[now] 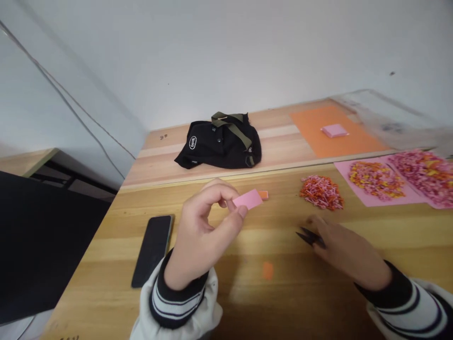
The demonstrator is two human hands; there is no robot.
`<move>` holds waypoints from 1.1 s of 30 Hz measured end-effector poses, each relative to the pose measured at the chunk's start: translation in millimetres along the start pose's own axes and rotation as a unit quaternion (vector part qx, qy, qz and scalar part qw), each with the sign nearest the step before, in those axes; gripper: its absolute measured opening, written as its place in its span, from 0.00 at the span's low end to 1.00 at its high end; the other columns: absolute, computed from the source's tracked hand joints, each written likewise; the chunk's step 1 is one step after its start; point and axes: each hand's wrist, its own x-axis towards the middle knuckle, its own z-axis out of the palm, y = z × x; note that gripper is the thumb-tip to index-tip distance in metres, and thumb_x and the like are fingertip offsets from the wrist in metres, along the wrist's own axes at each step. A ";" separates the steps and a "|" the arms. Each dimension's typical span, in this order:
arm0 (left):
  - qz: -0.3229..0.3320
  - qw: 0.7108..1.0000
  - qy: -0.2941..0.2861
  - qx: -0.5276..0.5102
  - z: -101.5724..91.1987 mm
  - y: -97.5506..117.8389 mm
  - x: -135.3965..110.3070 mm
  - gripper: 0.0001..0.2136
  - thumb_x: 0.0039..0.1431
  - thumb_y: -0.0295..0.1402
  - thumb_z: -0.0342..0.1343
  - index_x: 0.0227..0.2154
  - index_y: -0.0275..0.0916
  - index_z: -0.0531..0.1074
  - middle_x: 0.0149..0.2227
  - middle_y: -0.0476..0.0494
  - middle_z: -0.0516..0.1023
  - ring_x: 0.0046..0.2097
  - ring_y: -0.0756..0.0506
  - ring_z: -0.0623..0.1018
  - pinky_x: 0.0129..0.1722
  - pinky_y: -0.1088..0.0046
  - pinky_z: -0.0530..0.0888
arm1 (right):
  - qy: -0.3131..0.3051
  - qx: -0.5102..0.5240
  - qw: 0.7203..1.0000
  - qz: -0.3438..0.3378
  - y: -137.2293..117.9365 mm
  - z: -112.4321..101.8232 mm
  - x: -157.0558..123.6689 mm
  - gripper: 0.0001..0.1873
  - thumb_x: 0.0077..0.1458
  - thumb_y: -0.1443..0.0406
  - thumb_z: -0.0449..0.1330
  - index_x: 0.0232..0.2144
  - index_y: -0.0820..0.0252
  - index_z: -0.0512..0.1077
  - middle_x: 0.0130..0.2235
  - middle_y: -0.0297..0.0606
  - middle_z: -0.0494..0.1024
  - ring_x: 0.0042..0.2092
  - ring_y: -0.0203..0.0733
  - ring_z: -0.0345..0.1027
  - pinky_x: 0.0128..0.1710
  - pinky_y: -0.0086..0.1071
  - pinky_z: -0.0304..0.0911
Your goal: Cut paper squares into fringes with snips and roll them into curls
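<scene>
My left hand [203, 231] is raised over the wooden table [106, 264] and pinches a small pink paper strip [247, 199] between thumb and fingers. An orange strip end [263, 194] shows just behind the pink one. My right hand [345, 250] rests low on the table, blurred, with its fingers on small black scissors [308, 236]. A small orange paper scrap [268, 270] lies on the table between my hands. A heap of red and pink paper shreds [321, 192] lies just beyond my right hand.
A black phone [153, 248] lies left of my left hand. A black bag [220, 141] sits at the back. Pink sheets [368, 198] with more shred piles [375, 178] are at the right, behind them an orange sheet [336, 141] with a pink pad [334, 130].
</scene>
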 end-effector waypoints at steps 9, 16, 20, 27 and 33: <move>-0.016 0.998 -0.058 0.029 2.1 -3.2 4.3 0.05 0.56 0.26 0.55 0.26 0.38 0.69 0.28 0.49 0.69 0.33 0.49 0.68 0.34 0.72 0.64 | -0.113 0.081 0.990 0.025 3.1 -8.9 -6.8 0.09 0.50 0.72 0.53 0.32 0.63 0.73 0.35 0.46 0.78 0.38 0.50 0.73 0.38 0.41 0.66; -0.028 0.996 -0.073 0.037 0.2 -1.5 3.2 0.04 0.56 0.28 0.55 0.27 0.38 0.70 0.28 0.49 0.70 0.33 0.50 0.68 0.34 0.72 0.65 | -0.052 0.283 0.955 -0.068 -10.1 -19.3 5.0 0.13 0.60 0.62 0.50 0.34 0.60 0.73 0.32 0.43 0.78 0.33 0.44 0.71 0.33 0.38 0.66; -0.047 0.996 -0.072 0.040 -1.7 0.1 2.3 0.05 0.58 0.30 0.55 0.27 0.38 0.69 0.28 0.49 0.69 0.33 0.50 0.68 0.34 0.73 0.65 | -0.028 0.556 0.830 -0.041 -49.4 -59.6 26.2 0.15 0.60 0.55 0.52 0.40 0.59 0.70 0.23 0.30 0.67 0.23 0.33 0.63 0.20 0.27 0.59; -0.062 0.993 -0.077 0.071 -16.2 5.2 -3.1 0.07 0.60 0.35 0.53 0.27 0.39 0.68 0.27 0.49 0.68 0.31 0.49 0.69 0.33 0.75 0.67 | 0.108 0.517 0.830 -0.180 -125.5 -120.6 45.4 0.20 0.41 0.55 0.69 0.33 0.57 0.69 0.23 0.27 0.62 0.24 0.30 0.54 0.21 0.25 0.51; -0.049 0.994 -0.069 0.069 -28.0 -0.6 -6.6 0.05 0.58 0.31 0.56 0.37 0.45 0.74 0.36 0.48 0.75 0.38 0.48 0.74 0.38 0.77 0.73 | 0.115 0.422 0.855 -0.277 -133.7 -124.0 49.0 0.12 0.50 0.69 0.60 0.20 0.60 0.61 0.18 0.24 0.61 0.22 0.27 0.51 0.24 0.26 0.47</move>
